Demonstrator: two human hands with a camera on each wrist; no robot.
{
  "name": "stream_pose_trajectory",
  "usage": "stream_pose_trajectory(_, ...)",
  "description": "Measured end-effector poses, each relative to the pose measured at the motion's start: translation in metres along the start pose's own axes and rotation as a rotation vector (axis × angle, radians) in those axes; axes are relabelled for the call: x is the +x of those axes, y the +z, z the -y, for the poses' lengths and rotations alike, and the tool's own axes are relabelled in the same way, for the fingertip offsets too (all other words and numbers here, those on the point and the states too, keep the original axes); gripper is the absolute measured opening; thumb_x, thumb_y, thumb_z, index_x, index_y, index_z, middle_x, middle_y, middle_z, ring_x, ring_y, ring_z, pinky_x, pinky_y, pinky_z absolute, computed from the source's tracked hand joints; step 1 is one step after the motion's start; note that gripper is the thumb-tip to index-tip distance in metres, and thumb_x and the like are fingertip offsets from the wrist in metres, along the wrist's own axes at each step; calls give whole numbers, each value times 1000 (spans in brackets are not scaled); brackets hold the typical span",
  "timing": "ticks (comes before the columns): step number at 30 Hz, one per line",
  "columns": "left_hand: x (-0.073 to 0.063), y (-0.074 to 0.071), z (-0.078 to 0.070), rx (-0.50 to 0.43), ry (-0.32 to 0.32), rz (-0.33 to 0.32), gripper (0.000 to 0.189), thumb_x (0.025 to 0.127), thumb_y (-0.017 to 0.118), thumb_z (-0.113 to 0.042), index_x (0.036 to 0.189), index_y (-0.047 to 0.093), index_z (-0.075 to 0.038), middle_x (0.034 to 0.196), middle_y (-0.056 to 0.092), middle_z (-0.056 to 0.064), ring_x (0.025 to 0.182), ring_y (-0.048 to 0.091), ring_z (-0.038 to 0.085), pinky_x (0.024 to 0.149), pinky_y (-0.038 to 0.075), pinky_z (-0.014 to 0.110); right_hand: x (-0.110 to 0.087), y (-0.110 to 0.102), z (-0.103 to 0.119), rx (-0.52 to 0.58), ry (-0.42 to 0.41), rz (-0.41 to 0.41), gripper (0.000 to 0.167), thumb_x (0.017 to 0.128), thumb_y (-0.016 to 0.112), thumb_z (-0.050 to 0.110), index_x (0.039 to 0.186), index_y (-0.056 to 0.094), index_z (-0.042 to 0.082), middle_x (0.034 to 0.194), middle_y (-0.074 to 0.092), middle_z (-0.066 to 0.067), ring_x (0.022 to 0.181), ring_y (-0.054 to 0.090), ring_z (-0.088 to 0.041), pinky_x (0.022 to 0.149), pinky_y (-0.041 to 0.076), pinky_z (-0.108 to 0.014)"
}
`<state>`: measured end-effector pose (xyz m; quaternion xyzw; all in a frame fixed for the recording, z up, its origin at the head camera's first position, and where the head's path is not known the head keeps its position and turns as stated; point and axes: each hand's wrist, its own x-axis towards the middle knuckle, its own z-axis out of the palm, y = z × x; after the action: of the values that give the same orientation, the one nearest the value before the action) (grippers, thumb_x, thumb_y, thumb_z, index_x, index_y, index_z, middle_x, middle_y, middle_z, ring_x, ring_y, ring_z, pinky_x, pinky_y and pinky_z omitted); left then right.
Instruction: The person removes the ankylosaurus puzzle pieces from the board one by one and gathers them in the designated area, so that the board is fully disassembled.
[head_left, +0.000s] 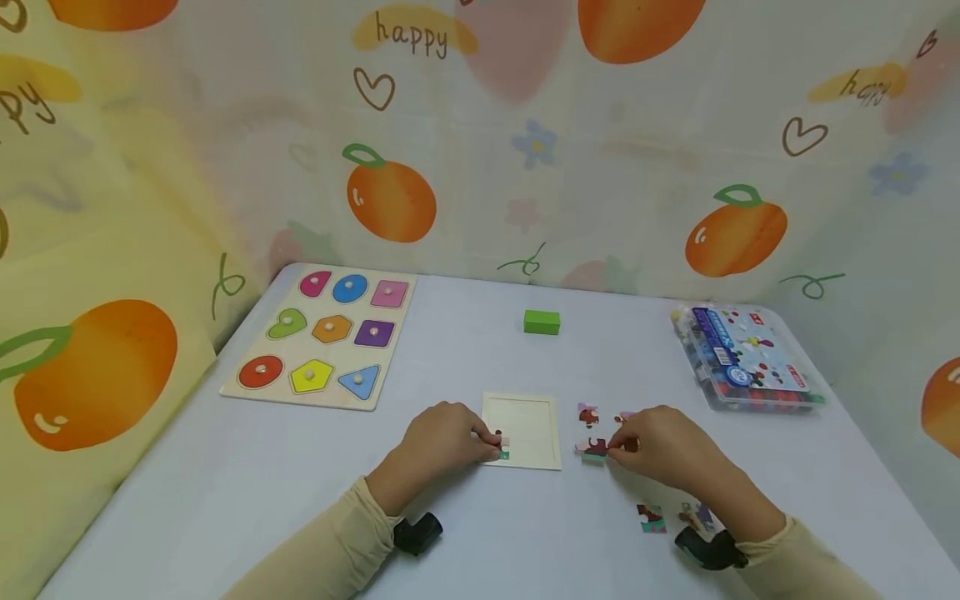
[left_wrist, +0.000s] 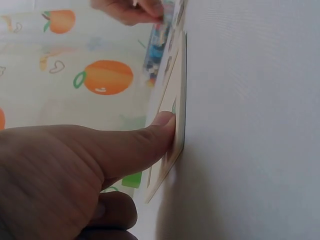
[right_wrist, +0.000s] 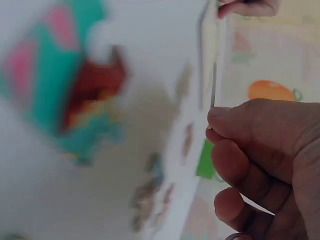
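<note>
A small wooden puzzle tray (head_left: 534,425) lies in the middle of the table, with a jigsaw piece (head_left: 505,455) in its lower left corner. My left hand (head_left: 447,442) has thumb and index fingertips at that piece; the left wrist view shows the thumb tip down over the tray edge (left_wrist: 183,90). To the right of the tray, my right hand (head_left: 667,446) pinches a brown and green jigsaw piece (head_left: 594,451) between thumb and index finger. Seen edge-on in the right wrist view, this held piece (right_wrist: 214,82) is a thin strip. Its other fingers are curled.
Loose jigsaw pieces (head_left: 588,415) lie near my right hand, another (head_left: 652,518) closer to me by the right wrist. Behind the tray stands a green block (head_left: 542,322). A shape-knob board (head_left: 281,342) sits at left, a clear plastic case (head_left: 757,358) at right.
</note>
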<state>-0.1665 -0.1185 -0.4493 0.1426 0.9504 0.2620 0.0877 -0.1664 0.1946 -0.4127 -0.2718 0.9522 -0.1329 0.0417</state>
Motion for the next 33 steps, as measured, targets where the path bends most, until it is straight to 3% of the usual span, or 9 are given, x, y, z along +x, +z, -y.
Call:
stream_pose_trajectory(9, -5, -6, 11, -88, -60, -31, 9, 75, 83, -39, 83, 79, -39, 85, 67, -21, 96, 60, 14, 73, 45, 33, 12, 18, -4, 27, -30, 41, 5, 85, 77, 23, 87, 80, 20, 78, 67, 17, 65, 51, 1, 60, 46, -23)
stream_pose_trajectory(13, -3, -5, 14, -96, -27, -23, 9, 76, 83, -38, 83, 78, -40, 85, 67, -22, 93, 59, 12, 72, 44, 32, 19, 13, 5, 8, -21, 22, 7, 85, 78, 26, 85, 80, 20, 78, 67, 18, 67, 52, 0, 62, 45, -25)
stream_pose_trajectory(18, 0, -4, 18, -106, 20, -2, 11, 76, 83, -36, 83, 76, -39, 78, 63, -21, 80, 52, 10, 71, 42, 32, 40, 8, 35, -14, -58, -1, 9, 86, 76, 28, 86, 79, 19, 74, 63, 17, 64, 51, -2, 60, 45, -25)
stream_pose_trajectory(23, 3, -5, 21, -178, 26, 23, 14, 74, 85, -37, 84, 75, -37, 68, 57, -11, 69, 48, 11, 64, 40, 31, 67, 17, 72, -25, -103, 43, 8, 87, 75, 25, 89, 79, 19, 71, 63, 15, 63, 52, -3, 58, 44, -26)
stream_pose_trajectory(27, 6, -8, 23, -197, 34, 16, 28, 70, 87, -42, 95, 76, -34, 65, 55, -3, 63, 48, 13, 57, 38, 31, 79, 31, 88, -37, -137, 47, 7, 86, 73, 23, 87, 79, 19, 66, 60, 17, 62, 50, -4, 57, 42, -27)
stream_pose_trajectory(33, 10, -13, 26, -51, 41, 41, 66, 61, 88, -54, 122, 70, -36, 72, 59, -5, 73, 52, 12, 63, 41, 31, 83, 40, 94, -63, -130, 12, 8, 85, 73, 19, 82, 80, 18, 65, 63, 16, 63, 53, -6, 60, 43, -28)
